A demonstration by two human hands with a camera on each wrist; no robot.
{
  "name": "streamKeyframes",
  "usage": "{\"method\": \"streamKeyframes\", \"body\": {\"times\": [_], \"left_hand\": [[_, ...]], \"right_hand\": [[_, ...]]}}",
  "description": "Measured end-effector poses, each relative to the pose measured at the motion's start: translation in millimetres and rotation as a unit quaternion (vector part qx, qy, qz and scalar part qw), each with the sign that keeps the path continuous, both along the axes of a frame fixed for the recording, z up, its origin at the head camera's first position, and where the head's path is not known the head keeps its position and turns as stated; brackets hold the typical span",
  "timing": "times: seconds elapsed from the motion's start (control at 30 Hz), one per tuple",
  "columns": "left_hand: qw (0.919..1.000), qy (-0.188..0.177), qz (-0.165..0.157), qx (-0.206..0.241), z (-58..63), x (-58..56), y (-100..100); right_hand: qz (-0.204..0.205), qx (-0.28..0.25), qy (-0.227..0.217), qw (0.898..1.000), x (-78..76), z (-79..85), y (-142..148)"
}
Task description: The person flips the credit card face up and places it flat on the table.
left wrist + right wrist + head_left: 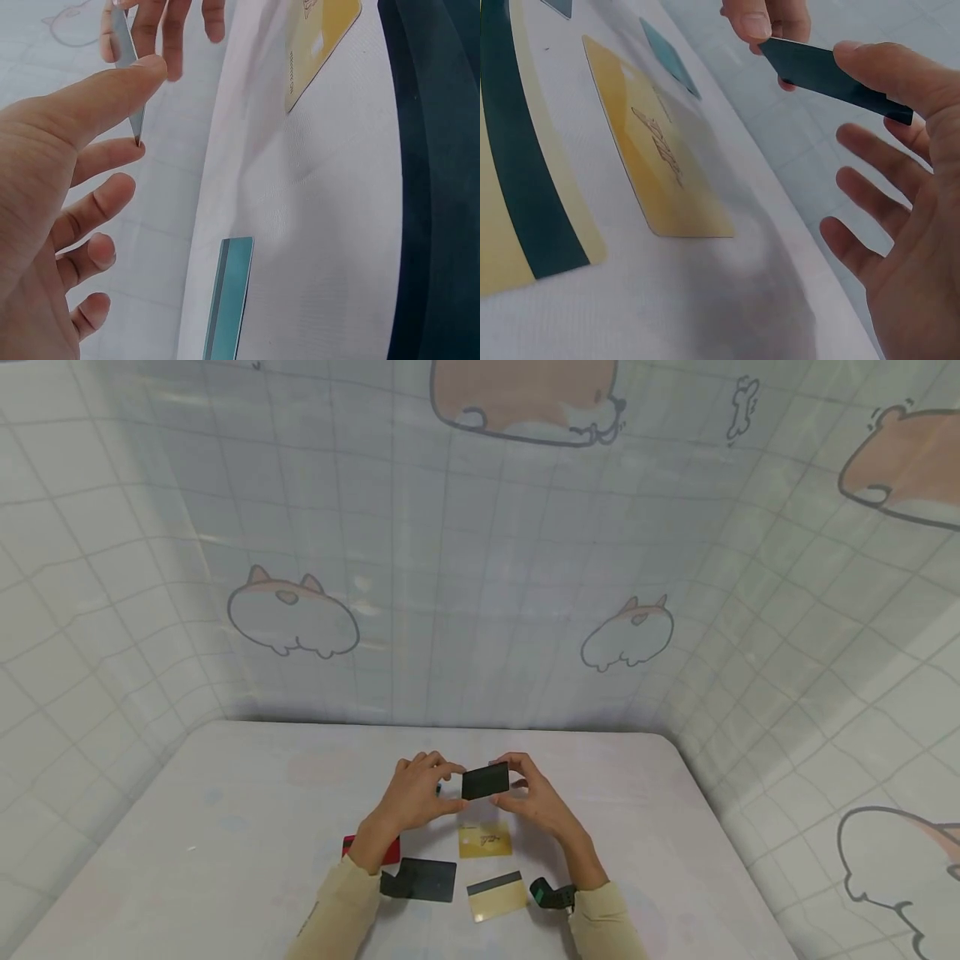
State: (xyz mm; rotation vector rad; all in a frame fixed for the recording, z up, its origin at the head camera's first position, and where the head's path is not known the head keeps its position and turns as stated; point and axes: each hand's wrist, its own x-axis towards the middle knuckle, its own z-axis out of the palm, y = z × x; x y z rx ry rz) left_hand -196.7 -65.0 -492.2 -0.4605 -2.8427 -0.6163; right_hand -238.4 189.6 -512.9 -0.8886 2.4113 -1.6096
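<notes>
Both hands hold up one dark card [485, 782] above the table, one at each end. My left hand [417, 792] pinches its left end between thumb and index finger, the other fingers spread apart. At the opposite end the thumb and index finger of my right hand [537, 798] grip it. Seen from the left wrist, the card [129, 67] is nearly edge-on; from the right wrist its dark face [832, 71] shows. Below the hands lies a yellow-gold card [484, 841] with script lettering. A teal card [232, 300] with a grey stripe lies near the left hand, mostly hidden in the head view.
Nearer me lie a dark grey card [433, 881] and a pale gold card [497, 897] with a black stripe. A red card [391, 852] is partly covered by the left wrist. The white table [247, 793] meets a patterned curtain [465, 610] at the back.
</notes>
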Motion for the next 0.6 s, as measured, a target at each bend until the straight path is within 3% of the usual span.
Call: {"method": "streamKeyframes", "body": {"times": [0.23, 0.6], "left_hand": [[0.9999, -0.003, -0.007, -0.011, -3.3, -6.3, -0.4], [0.9998, -0.001, -0.019, -0.004, -2.1, -6.8, -2.0]], "right_hand": [[0.058, -0.029, 0.002, 0.998, -6.3, -3.0, -2.2], [0.06, -0.044, -0.014, 0.997, -3.6, 1.0, -6.3]]}}
